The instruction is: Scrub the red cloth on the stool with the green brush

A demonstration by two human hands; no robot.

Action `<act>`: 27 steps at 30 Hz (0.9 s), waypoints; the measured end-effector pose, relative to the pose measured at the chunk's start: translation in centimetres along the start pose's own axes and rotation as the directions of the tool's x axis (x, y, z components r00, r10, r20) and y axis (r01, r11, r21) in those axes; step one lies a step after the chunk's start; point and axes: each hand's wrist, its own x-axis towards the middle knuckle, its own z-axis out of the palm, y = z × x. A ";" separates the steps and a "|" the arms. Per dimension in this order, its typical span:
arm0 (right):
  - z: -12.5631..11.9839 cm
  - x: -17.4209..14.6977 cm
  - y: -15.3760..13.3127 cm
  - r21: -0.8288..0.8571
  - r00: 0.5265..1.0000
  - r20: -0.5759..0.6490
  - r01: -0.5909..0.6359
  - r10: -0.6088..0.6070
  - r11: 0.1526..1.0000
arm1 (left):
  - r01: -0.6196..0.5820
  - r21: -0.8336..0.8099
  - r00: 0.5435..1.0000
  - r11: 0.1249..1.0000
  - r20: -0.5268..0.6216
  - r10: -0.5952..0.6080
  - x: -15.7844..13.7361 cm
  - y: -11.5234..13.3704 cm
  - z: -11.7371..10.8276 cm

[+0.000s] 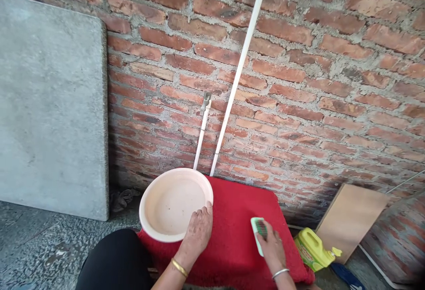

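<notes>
The right hand (272, 241) holds a green brush (256, 232) over the red cloth (235, 210), its long side pointing toward the brick wall (299, 104). The left hand (198, 228) holds the round, pale tub (174, 206) at the cloth's left end.

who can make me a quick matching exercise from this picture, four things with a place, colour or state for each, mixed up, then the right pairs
Column one
1. basin
2. brush
3. jug
4. slab

Column two
A. yellow, beside the red cloth
B. grey, at the far left, in front of the brick wall
C. on the red cloth, the left hand at its rim
D. green-edged, held in the right hand

Right pairs: 1-C, 2-D, 3-A, 4-B
</notes>
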 end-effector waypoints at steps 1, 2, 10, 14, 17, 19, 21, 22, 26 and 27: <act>0.9 -0.7 -2.4 0.036 0.998 0.038 0.054 -0.055 0.998 | -0.009 0.012 1.000 1.000 -0.008 0.009 -0.1 -0.1 0.1; 1.8 -1.4 -4.8 0.072 0.988 0.081 0.127 -0.133 0.989 | -0.018 0.027 1.000 0.999 -0.022 0.019 -0.3 -0.2 0.1; 4.7 -3.9 -15.6 0.125 0.811 0.363 0.445 -0.458 0.887 | -0.010 -0.005 0.997 1.000 -0.072 0.010 -1.0 0.0 0.9; 4.1 0.9 -10.6 0.024 0.920 0.216 0.330 -0.327 0.944 | -0.016 -0.013 0.997 1.000 -0.075 0.015 -0.7 0.0 0.7; 1.8 5.0 -3.7 -0.066 0.995 0.074 0.075 -0.070 0.995 | -0.020 0.020 0.999 1.000 -0.035 0.020 -0.6 -0.1 0.0; -0.4 6.5 1.2 -0.101 0.998 0.006 -0.058 0.059 0.993 | -0.015 0.032 1.000 0.999 -0.018 0.016 -0.5 -0.2 -0.4; -2.7 6.7 5.7 -0.118 0.983 -0.068 -0.176 0.169 0.977 | -0.027 0.029 0.999 0.999 -0.031 0.028 -0.5 -0.4 -0.6; -3.6 6.3 7.7 -0.117 0.971 -0.106 -0.228 0.216 0.967 | -0.031 0.024 0.999 0.999 -0.042 0.032 -0.5 -0.4 -0.6; -5.0 4.0 13.7 -0.045 0.919 -0.242 -0.331 0.311 0.943 | -0.022 0.008 0.999 1.000 -0.045 0.022 -0.4 -0.5 -0.5; -4.8 3.6 14.5 -0.010 0.914 -0.261 -0.325 0.311 0.946 | -0.017 0.009 0.999 1.000 -0.044 0.018 -0.4 -0.5 -0.5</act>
